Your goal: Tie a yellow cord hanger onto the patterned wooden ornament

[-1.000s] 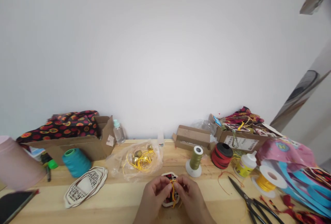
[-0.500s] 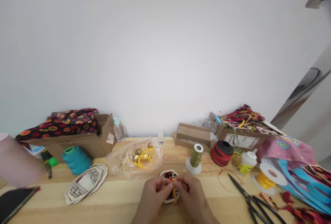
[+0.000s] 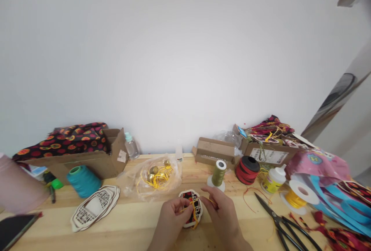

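Pinching yellow cord (image 3: 194, 213) over the latticed ornament (image 3: 198, 207), lower centre of frame: the left hand (image 3: 171, 217) presses thumb to finger. Whether the right hand (image 3: 222, 209) grips its strand cannot be told. Uneven pulling could skew the ornament or slacken the cord. Against the earlier frame, the right hand has shifted rightward — uncovering the lattice.

Free tabletop (image 3: 136, 220) by left hand (image 3: 171, 216) — rightward, scissors (image 3: 277, 219)

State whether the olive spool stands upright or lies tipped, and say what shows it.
Upright: the olive spool rests on its wide white base, its other end pointing up.
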A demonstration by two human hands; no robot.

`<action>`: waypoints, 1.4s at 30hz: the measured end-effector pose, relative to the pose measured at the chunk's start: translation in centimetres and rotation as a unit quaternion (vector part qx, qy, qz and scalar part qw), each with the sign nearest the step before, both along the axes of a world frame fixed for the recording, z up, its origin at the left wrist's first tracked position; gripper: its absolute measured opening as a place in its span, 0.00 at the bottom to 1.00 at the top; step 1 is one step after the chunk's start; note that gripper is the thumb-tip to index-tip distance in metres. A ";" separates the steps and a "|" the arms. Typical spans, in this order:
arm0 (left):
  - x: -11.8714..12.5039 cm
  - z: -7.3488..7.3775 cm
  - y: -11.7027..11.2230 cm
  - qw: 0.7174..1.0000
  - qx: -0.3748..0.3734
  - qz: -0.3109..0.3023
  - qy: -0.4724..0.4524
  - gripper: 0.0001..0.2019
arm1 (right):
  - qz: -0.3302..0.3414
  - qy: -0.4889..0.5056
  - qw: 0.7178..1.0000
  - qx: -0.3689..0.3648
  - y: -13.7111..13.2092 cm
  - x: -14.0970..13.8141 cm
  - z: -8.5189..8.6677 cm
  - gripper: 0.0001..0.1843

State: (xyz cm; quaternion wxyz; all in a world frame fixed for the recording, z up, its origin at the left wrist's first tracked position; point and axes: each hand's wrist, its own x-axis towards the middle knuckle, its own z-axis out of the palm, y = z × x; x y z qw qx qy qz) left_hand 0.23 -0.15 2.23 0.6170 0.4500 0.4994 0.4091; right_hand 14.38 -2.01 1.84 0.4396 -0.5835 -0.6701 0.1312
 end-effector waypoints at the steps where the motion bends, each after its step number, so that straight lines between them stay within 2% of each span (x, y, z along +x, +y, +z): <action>1: 0.0 0.0 0.0 1.000 0.000 -0.002 -0.001 0.12 | 0.000 -0.007 1.000 0.007 -0.1 0.0 0.0 0.09; 9: -0.1 -0.7 0.1 1.000 0.003 0.001 0.010 0.13 | -0.005 -0.016 0.995 0.099 -0.2 0.5 -0.1 0.07; 14: 0.3 -0.4 -0.1 1.000 0.005 0.006 0.011 0.14 | -0.036 0.001 0.990 0.135 -0.2 0.8 0.0 0.06; 18: 0.4 -0.2 -0.2 1.000 0.008 0.006 -0.007 0.14 | -0.062 0.047 0.991 0.110 -0.1 0.8 -0.2 0.05; 21: 0.1 -0.4 0.0 1.000 0.007 0.003 -0.019 0.13 | -0.051 0.092 0.993 0.059 0.1 0.7 -0.2 0.07; 23: -0.3 -0.7 0.2 1.000 0.006 -0.007 -0.025 0.13 | -0.017 0.103 0.994 0.023 0.1 0.5 -0.1 0.10; 27: -0.7 -1.0 0.4 0.999 0.007 -0.021 -0.033 0.11 | 0.098 0.127 0.987 -0.020 -0.1 -0.6 -0.2 0.18; 30: -0.6 -0.9 0.2 0.999 0.008 -0.033 -0.041 0.10 | 0.135 0.173 0.975 -0.037 -0.1 -1.4 -0.6 0.13; 33: -0.5 -0.8 0.1 0.998 0.004 -0.042 -0.039 0.10 | 0.126 0.218 0.966 -0.063 -0.1 -1.7 -0.5 0.08; 38: -0.4 -1.0 0.3 0.998 0.004 -0.052 -0.036 0.10 | 0.090 0.272 0.953 -0.094 0.0 -1.5 0.0 0.11; 42: -0.5 -1.2 0.2 0.997 -0.001 -0.050 -0.053 0.10 | 0.065 0.286 0.951 -0.097 0.0 -1.6 -0.4 0.12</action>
